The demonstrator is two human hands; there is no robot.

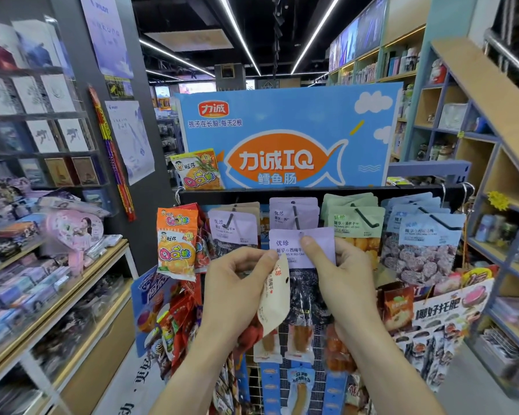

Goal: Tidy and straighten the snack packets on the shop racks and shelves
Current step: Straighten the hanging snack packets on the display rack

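Observation:
A snack rack [336, 191] fills the middle of the view, with packets hanging from black hooks. My right hand [339, 277] pinches a purple prune packet [294, 250] near its top hole, thumb in front, held just below the hook of the purple row [294, 215]. My left hand [237, 283] grips a beige packet [274, 301] that hangs tilted in front of the rack. On the rack's top row hang other purple packets [232, 229], green packets [354, 218] and blue packets [426, 235]. Orange QQ candy packets [177, 241] hang at the rack's left edge.
A blue fish-sausage sign [285, 136] stands on top of the rack. Sausage packets [298, 339] hang lower down. A wooden counter with cards and stationery [57, 283] runs along the left. Blue-and-wood cubby shelves [474, 163] stand on the right, with a snack display box [444, 313] beside them.

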